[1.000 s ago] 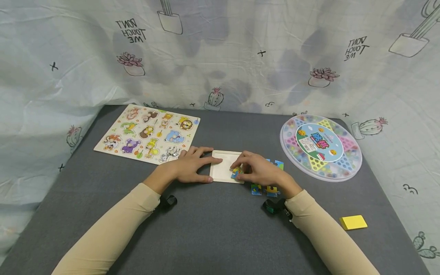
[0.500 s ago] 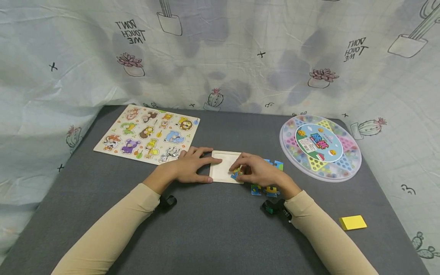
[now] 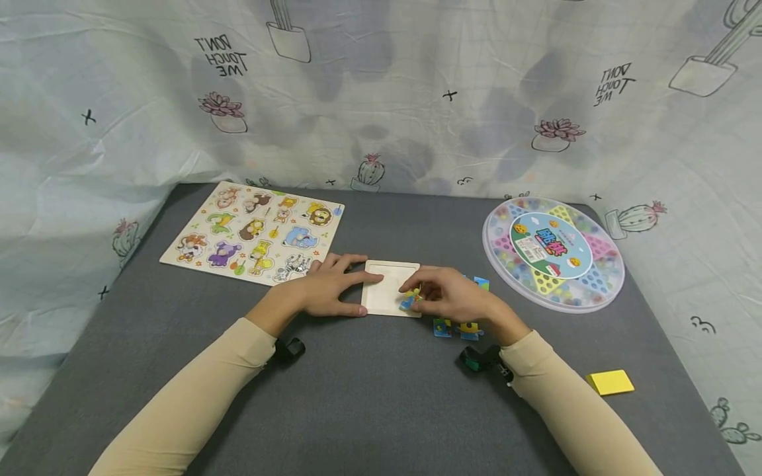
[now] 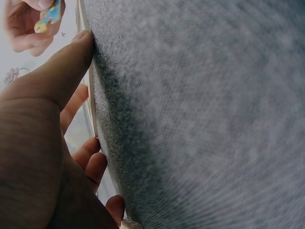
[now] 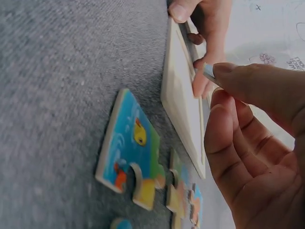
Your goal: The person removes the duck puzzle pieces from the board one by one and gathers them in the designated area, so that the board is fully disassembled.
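Observation:
A shallow light-wood puzzle tray (image 3: 385, 292) lies on the table between the hands, its floor bare where it shows. My left hand (image 3: 326, 289) is spread along the tray's left side; the thumb rests at the near corner and the index finger reaches over the rim. With thumb and fingers, my right hand (image 3: 454, 295) pinches a blue and yellow jigsaw piece (image 3: 409, 301) over the tray's right part. In the right wrist view that piece shows as a thin edge. Several loose jigsaw pieces (image 5: 131, 143) lie right of the tray, partly hidden under the right hand in the head view.
At the back left is a wooden board (image 3: 253, 233) of animal pictures, its near right corner close to the left hand. A round board-game case (image 3: 553, 254) lies at the back right. Toward the front right sits a yellow block (image 3: 611, 382). A printed curtain (image 3: 411, 119) borders the table.
The right hand has shifted and turned slightly, tilting the jigsaw piece between its fingers. The left hand keeps its place on the tray.

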Tool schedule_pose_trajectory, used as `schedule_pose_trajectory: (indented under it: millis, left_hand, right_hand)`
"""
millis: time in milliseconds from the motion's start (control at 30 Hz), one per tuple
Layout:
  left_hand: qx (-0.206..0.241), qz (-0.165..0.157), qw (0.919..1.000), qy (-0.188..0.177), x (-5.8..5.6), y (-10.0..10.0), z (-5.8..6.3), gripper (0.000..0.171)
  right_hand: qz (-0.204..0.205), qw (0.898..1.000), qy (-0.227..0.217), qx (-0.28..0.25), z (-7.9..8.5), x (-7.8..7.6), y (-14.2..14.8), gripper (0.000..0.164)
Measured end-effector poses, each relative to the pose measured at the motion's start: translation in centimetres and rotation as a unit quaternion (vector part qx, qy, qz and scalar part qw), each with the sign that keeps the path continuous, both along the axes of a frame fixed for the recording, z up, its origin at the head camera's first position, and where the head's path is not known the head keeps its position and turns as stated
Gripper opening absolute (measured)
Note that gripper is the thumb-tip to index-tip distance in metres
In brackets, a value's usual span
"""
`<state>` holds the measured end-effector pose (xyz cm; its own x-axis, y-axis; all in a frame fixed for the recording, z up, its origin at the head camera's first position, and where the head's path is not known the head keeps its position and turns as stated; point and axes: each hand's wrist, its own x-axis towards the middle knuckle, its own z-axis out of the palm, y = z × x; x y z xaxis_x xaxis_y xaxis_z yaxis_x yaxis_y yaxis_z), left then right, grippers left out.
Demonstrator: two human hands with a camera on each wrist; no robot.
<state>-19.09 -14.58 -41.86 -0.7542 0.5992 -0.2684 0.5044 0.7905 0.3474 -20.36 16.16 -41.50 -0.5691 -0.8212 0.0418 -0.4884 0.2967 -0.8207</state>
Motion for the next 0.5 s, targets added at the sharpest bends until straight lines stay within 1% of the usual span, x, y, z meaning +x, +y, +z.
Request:
schedule_pose_trajectory:
  millis: [133,333,500]
  left_hand:
    - [0.001,-0.001,1.0000,0.001,0.0,0.0,0.0,0.069]
    - [0.000,0.005,1.0000,-0.007,0.1,0.0,0.3,0.068]
    - [0.002,0.001,1.0000,-0.005,0.1,0.1,0.3,0.068]
  right_hand:
    - [0.002,1.000,0.005,-0.009,0.4,0.4,0.9,0.029]
    - [-0.004,1.000,0.007,-0.001,1.0,0.9,2.6,0.031]
    - [-0.007,1.000,0.017,0.001,1.4,1.4,4.2,0.031]
